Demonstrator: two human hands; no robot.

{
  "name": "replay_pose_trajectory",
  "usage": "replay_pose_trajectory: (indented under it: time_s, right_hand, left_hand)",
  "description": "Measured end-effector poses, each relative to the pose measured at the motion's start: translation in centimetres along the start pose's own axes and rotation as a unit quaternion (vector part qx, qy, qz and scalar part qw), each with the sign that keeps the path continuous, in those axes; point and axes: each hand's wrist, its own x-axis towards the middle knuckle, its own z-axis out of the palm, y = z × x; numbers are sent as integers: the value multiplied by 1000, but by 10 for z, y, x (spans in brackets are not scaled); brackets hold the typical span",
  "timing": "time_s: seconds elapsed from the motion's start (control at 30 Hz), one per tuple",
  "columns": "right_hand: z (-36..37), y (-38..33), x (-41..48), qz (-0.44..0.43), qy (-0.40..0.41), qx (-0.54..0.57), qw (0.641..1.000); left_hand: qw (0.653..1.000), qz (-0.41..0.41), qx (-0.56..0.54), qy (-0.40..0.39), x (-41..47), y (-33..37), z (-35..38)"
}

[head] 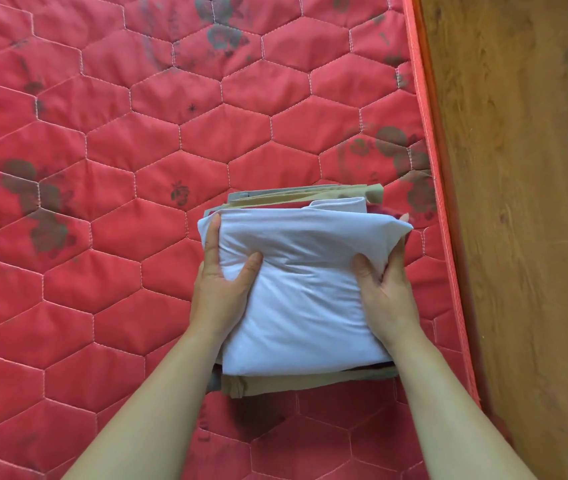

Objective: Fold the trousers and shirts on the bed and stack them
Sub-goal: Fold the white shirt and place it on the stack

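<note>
Forearms come in from the near edge and meet at the stack (305, 289), which we take as our landmark. Our left hand (221, 282) clasps its left flank, thumb pressed onto the top layer and fingers (214, 233) running along the side; our right hand (384, 289) clasps the right flank the same way, with its fingertips curling around the far right corner. Both hands are closed on the pile, not flat or free.

The top of the stack is a folded white shirt (296, 306), puffed and creased where the thumbs dig in. Under it a dark red garment (377, 209) peeks out at the far right corner, and tan trousers (275, 384) stick out along the near edge and again at the far edge, with a grey piece (241, 195) just behind them.

We judge the pile soft, light and springy: it will sag in the middle and the layers may slide on one another, the smooth white cloth most of all. Holding it low on both flanks, squeezing inward with fingers under the bottom layer, looks the safest way to move it.

Beneath and beyond the stack spreads the red quilted mattress (137, 133), bare of other clothes where we can see. To the stack's right runs the mattress edge, then wooden floor (525, 168).
</note>
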Motion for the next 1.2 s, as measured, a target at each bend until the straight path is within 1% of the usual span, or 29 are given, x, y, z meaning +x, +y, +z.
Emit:
replay_pose_trajectory:
  time_s: [0.07,0.13,0.2,0.27,0.37,0.43,0.53,0.63,0.73,0.8,0.9,1.07,1.2]
  right_hand:
    - [1,4,3,1,-42,-14,999]
    - [2,10,3,5,-62,-17,998]
    - [4,15,-5,-8,-40,-13,999]
    - [11,18,-17,-38,-8,-1,999]
    - [25,17,-32,-60,14,20,998]
    - [35,9,-40,-57,4,13,998]
    - [53,-19,-59,-54,-44,-33,997]
    - [81,-66,-88,-71,-115,-95,986]
    - [124,-123,-130,-106,-196,-156,962]
    - [161,-158,-162,-140,-237,-174,945]
    - [224,-205,-214,-186,-274,-177,927]
    - [339,-279,-304,-243,-327,-138,903]
    - [432,-331,-371,-300,-381,-129,865]
  left_hand:
    - [1000,6,3,-6,1,-5,-1]
    - [1000,18,9,-12,3,-9,-3]
    - [1000,22,4,-21,5,-12,-5]
    - [999,27,2,-28,7,-14,-9]
    - [998,41,4,-39,9,-17,-21]
    - [998,44,-14,-44,5,-25,-36]
    - [998,29,-58,-27,-21,-47,-73]
    - [994,-2,-109,19,-63,-72,-127]
    - [983,-43,-165,69,-110,-94,-194]
    - [975,-70,-184,104,-138,-108,-243]
    - [961,-90,-206,160,-176,-135,-325]
    - [936,-112,-207,261,-237,-183,-477]
    - [906,-119,-215,344,-284,-225,-578]
